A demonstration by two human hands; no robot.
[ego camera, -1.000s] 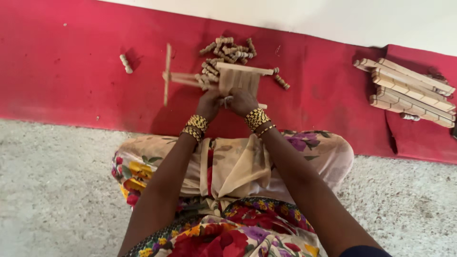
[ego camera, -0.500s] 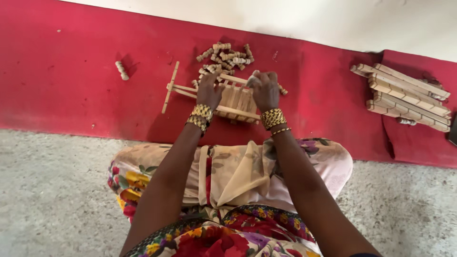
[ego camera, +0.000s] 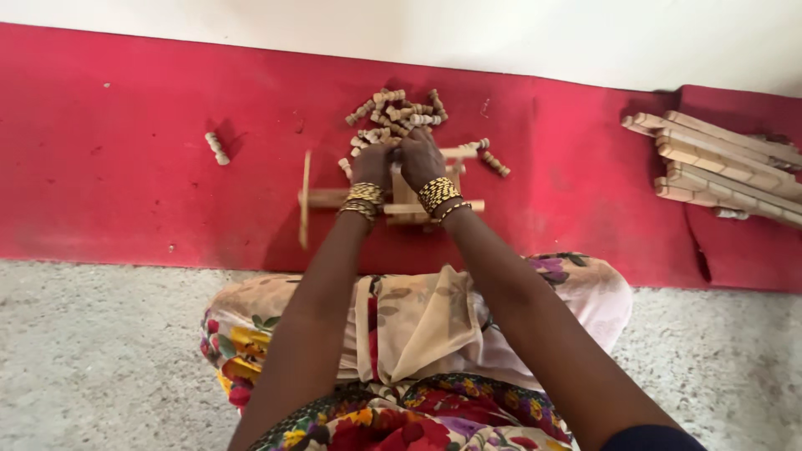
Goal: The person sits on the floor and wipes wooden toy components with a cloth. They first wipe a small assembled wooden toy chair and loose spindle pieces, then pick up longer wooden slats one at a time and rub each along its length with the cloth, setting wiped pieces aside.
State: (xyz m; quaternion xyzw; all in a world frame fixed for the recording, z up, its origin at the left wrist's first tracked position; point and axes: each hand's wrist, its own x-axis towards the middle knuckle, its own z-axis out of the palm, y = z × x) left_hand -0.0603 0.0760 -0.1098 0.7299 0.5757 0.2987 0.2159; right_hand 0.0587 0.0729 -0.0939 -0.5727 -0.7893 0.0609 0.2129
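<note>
Sitting at the edge of the long red cloth mat, you have both arms stretched out over a small pale wooden frame of flat slats and crosspieces that lies on the mat right ahead of your knees. Your left hand is down on the frame's upper left part, fingers curled inward, with stacked gold bangles at the wrist. Your right hand sits just beside it, touching or nearly touching the left, also curled over the frame's top edge and wearing the same kind of bangles. Both hands look closed around the wood, but the backs of the hands hide the fingertips, so you cannot tell exactly which piece each one pinches.

A loose thin wooden stick stands roughly upright in the picture at the frame's left end, crossing the long horizontal slat. Just beyond your hands lies a heap of short ribbed wooden pegs, with a few strays trailing to the right. One lone peg rests well apart to the left. Far to the right, a stack of long pale wooden battens lies on the mat near the white wall. Below the mat is speckled grey floor, and your floral patterned garment covers your lap.
</note>
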